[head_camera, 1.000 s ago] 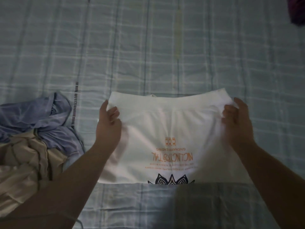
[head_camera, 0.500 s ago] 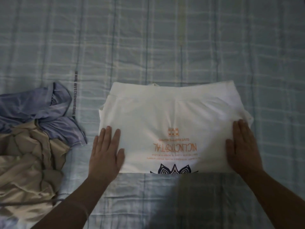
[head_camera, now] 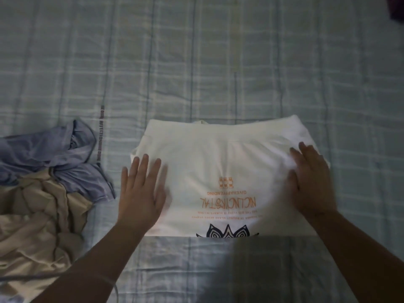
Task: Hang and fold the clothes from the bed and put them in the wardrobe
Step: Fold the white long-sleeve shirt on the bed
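left hand [head_camera: 142, 193]: flat, fingers straight, pressing left edge of folded white t-shirt [head_camera: 223, 171]
right hand [head_camera: 310, 180]: flat, fingers spread, pressing shirt's right side, blurred
shirt: between both hands on bed [head_camera: 218, 62], print upside down
lavender garment [head_camera: 54, 154]: left of left hand, crumpled
beige garment [head_camera: 37, 219]: left of left hand, touching lavender one

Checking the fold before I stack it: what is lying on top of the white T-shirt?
Only two flat hands: the left hand across its left edge, the right hand on its right side. The white T-shirt beneath their palms is hidden.
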A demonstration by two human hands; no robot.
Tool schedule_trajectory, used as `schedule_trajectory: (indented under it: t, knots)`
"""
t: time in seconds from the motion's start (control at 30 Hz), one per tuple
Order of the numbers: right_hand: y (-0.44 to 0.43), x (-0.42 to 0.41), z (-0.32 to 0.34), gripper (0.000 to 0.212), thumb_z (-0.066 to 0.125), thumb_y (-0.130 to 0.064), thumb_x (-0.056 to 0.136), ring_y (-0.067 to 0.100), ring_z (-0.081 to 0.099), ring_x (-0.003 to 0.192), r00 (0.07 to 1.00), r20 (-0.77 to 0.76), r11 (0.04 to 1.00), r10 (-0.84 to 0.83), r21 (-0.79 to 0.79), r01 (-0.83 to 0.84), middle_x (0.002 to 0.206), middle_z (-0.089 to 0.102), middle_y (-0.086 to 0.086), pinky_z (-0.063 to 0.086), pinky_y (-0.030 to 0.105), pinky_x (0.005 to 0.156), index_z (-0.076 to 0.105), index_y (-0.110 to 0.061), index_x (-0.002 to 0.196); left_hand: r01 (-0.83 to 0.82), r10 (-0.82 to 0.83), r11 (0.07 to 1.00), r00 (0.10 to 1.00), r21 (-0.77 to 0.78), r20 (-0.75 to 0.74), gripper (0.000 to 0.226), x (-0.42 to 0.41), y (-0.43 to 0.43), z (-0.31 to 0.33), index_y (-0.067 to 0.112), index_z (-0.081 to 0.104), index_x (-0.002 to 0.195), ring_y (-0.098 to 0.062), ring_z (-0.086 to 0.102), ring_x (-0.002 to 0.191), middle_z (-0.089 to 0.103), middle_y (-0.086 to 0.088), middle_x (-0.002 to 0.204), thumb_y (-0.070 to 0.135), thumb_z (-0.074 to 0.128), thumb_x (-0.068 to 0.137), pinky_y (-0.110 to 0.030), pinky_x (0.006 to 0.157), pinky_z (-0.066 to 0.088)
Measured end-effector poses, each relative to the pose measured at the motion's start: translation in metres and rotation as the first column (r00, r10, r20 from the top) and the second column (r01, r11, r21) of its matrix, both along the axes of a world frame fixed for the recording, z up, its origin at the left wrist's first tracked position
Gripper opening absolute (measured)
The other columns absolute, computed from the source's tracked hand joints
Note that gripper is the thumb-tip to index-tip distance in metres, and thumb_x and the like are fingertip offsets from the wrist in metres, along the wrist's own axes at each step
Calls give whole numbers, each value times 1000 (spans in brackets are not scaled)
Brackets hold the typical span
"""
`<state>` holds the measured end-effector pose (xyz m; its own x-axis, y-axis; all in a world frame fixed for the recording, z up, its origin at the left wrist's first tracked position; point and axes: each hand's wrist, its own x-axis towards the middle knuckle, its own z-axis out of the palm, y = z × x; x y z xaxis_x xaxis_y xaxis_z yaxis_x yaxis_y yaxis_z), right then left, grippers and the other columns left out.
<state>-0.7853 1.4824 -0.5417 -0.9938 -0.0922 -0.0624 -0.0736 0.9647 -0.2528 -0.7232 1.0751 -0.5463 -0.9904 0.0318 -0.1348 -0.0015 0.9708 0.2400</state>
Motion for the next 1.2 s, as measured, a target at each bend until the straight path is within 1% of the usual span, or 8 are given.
schedule_trajectory:
  t: [0.1, 0.2, 0.47, 0.73, 0.87, 0.93, 1.03, 1.2]
  knots:
    - [-12, -40, -15, 60, 35, -33, 95, 35, 21, 147, 998, 19, 996, 60, 70, -61, 159, 24, 18, 18, 48, 120, 33, -9, 150, -2, 4, 998, 1000, -68, 24, 62, -51, 4, -9, 20, 26, 155, -34, 12, 150, 19, -15, 162, 39, 32, 96, -54, 120, 12]
    - [-8, -67, -31, 67, 26, -40, 96, 40, 24, 144, 994, 105, 986, -43, 163, 25, 159, 23, 20, 23, 52, 117, 26, -5, 152, -19, 29, 994, 995, -103, 95, 63, -89, 8, -24, 21, 22, 155, -35, 13, 150, 18, -16, 162, 42, 27, 97, -52, 120, 12]
    - [7, -71, -48, 71, 21, -49, 94, 32, 23, 147, 985, 143, 990, -93, 123, 76, 162, 19, 14, 21, 46, 120, 19, -11, 155, -49, 60, 994, 993, -102, 103, 63, -100, 7, -50, 28, 14, 157, -28, 7, 152, 12, -9, 164, 48, 21, 97, -45, 123, 5]
    - [18, -49, -19, 57, 38, -31, 94, 29, 29, 145, 993, 29, 974, -115, -194, 118, 155, 35, 14, 21, 42, 120, 39, -7, 147, -32, 33, 998, 999, -49, 21, 61, -107, 22, -27, 12, 38, 147, -38, 18, 147, 31, -18, 156, 42, 26, 95, -54, 119, 10]
    - [32, 14, -1, 53, 45, -19, 84, 27, 38, 136, 939, 42, 882, -341, -333, 335, 145, 46, 13, 16, 21, 117, 51, -5, 135, 115, -88, 982, 982, 152, -169, 45, -106, 82, -1, 3, 59, 125, -39, 45, 129, 58, -18, 129, 31, 39, 95, -42, 114, 29]
    - [38, 46, 3, 57, 46, -24, 78, 31, 44, 126, 860, 112, 796, -497, -336, 504, 135, 52, 16, 25, 27, 113, 53, -3, 131, 129, -104, 948, 990, 291, -100, 42, -105, 130, 11, 7, 60, 121, -31, 54, 112, 63, -11, 117, 31, 41, 92, -32, 102, 36]
    - [42, 76, 10, 54, 55, -24, 73, 37, 55, 107, 714, 284, 642, -640, -313, 700, 116, 59, 20, 43, 43, 95, 56, -1, 122, 143, -180, 899, 982, 414, 50, 27, -102, 209, 23, 17, 58, 117, -20, 57, 89, 60, -1, 100, 27, 49, 94, -35, 83, 46]
    - [51, 98, 12, 30, 68, -20, 84, 34, 58, 95, 679, 422, 631, -601, -271, 727, 99, 59, 11, 41, 33, 79, 61, -4, 109, 162, -268, 870, 948, 465, 171, 21, -102, 315, 29, 13, 49, 109, -25, 56, 85, 52, -1, 91, 31, 52, 97, -33, 71, 39]
